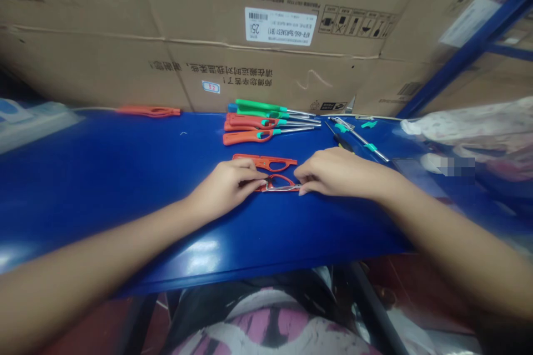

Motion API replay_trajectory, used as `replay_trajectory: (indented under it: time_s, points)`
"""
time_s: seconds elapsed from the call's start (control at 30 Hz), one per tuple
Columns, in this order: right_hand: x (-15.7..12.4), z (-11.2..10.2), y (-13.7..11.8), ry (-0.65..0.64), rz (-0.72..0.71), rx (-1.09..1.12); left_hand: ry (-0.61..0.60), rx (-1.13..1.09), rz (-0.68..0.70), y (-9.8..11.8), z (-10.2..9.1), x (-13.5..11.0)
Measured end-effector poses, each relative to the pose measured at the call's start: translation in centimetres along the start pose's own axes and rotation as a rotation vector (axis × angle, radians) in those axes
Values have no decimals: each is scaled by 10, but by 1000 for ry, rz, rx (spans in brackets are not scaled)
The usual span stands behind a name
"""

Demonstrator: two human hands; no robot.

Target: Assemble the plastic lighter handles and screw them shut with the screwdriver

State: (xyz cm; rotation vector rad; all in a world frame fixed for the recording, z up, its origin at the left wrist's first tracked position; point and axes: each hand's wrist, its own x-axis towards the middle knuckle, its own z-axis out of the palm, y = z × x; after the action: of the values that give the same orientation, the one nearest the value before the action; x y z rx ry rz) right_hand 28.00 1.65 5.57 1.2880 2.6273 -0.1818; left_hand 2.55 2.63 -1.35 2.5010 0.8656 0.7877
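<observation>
Two orange lighter casing halves lie in front of me on the table. The far half (266, 162) is just beyond my fingers. The near half (282, 178) lies between my hands, with a thin pale wire (280, 188) running along it. My left hand (231, 183) is closed in a pinch on a small dark part (268, 179) over the near half's left side. At the right end, the fingers of my right hand (328, 175) pinch around the wire's end. My fingertips partly hide the near half.
Several gas lighters (250, 136) with orange or green handles lie at the back. Another orange casing (149, 111) is to their left. A metal lighter tube (366, 141), teal pieces (368, 125) and a screwdriver (343, 143) lie right. A cardboard box (200, 22) stands behind the blue table (125, 177).
</observation>
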Motion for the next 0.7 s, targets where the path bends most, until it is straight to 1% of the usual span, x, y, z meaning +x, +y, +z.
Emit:
replay_trajectory:
  time_s: [0.17,0.23,0.53,0.6,0.7]
  points:
    - [5,-10,-7,-60,4,-100,9,9,7,0,1,0]
    - [8,-12,-5,-78,-8,-81,25,16,23,0,1,1]
    - [17,-8,25,-129,-88,347,60,51,59,1,1,0]
    - [22,-8,27,-186,-56,411,59,50,62,1,1,0]
    - [31,-7,25,-329,80,517,51,45,57,0,1,0]
